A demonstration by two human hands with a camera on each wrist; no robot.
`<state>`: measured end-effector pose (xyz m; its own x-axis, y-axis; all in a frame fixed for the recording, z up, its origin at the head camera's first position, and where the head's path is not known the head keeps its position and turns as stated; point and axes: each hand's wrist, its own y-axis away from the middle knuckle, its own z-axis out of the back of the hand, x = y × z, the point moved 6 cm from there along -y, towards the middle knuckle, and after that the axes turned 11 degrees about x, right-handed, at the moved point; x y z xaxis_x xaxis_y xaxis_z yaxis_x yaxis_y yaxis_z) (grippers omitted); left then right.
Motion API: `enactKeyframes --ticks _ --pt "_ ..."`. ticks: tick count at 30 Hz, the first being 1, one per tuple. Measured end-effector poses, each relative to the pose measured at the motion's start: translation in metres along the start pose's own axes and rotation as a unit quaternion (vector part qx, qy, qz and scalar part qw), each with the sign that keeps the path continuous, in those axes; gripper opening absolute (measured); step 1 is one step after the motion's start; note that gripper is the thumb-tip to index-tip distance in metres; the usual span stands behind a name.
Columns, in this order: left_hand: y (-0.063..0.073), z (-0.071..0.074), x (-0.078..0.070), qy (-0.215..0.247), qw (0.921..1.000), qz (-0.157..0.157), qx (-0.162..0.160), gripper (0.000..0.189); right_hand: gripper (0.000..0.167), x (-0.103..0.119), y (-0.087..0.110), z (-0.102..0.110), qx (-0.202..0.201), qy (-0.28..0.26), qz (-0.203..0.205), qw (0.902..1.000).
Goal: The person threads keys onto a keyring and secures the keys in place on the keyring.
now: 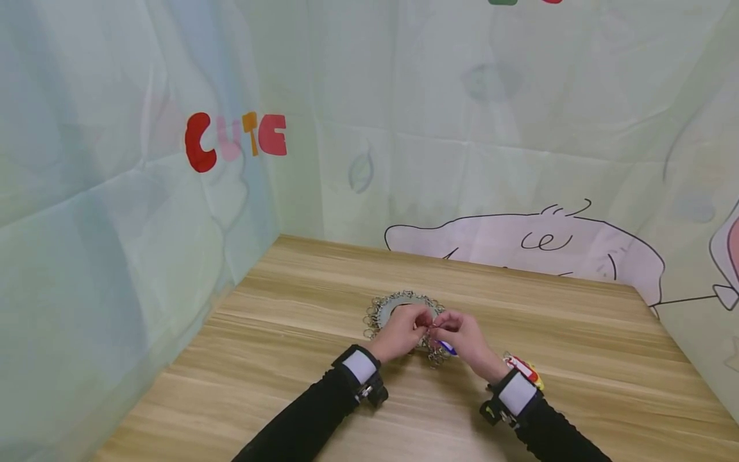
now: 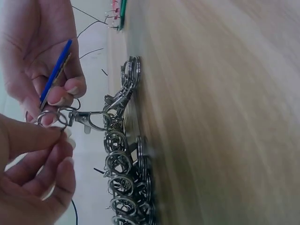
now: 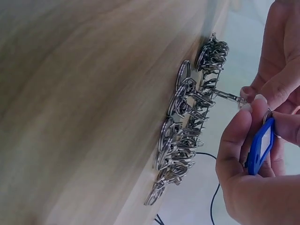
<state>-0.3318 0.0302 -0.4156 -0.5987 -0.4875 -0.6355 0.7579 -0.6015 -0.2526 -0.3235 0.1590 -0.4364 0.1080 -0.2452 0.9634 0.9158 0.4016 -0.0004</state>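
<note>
A grey round disc (image 1: 385, 310) lies on the table, fringed with metal key rings and clasps (image 1: 369, 321). Over its near right side, my left hand (image 1: 402, 332) pinches a split key ring (image 2: 60, 117) that hangs from one of the clasps (image 2: 86, 117). My right hand (image 1: 465, 341) meets it there, fingertips close against the left ones. A blue key tag (image 3: 260, 149) with a pale label is held in my right fingers, its small ring (image 3: 267, 115) at the fingertips. Fingers partly hide where the two rings meet.
Red and yellow key tags (image 1: 524, 371) lie on the wooden table (image 1: 277, 359) beside my right wrist. Printed cloth walls (image 1: 346, 90) stand behind the table and along its left and right sides.
</note>
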Motion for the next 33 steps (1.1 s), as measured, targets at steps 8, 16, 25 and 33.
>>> enactKeyframes --ticks 8,16,25,33 --pt "0.001 0.0 -0.001 -0.004 0.9995 -0.031 0.0 0.017 0.015 -0.002 0.0 0.0 0.009 -0.021 -0.012 0.9997" --pt "0.001 0.001 -0.002 -0.021 0.9988 -0.043 0.007 0.013 0.018 -0.001 0.0 0.0 0.019 -0.01 -0.022 0.9995" --pt "-0.004 0.002 0.005 0.028 0.9995 0.002 0.018 0.015 0.016 0.009 -0.001 0.0 0.021 0.039 0.002 0.999" --pt "0.0 0.001 0.002 0.018 0.9994 -0.029 0.005 0.014 0.018 0.006 0.001 0.0 0.01 0.023 -0.007 0.9996"
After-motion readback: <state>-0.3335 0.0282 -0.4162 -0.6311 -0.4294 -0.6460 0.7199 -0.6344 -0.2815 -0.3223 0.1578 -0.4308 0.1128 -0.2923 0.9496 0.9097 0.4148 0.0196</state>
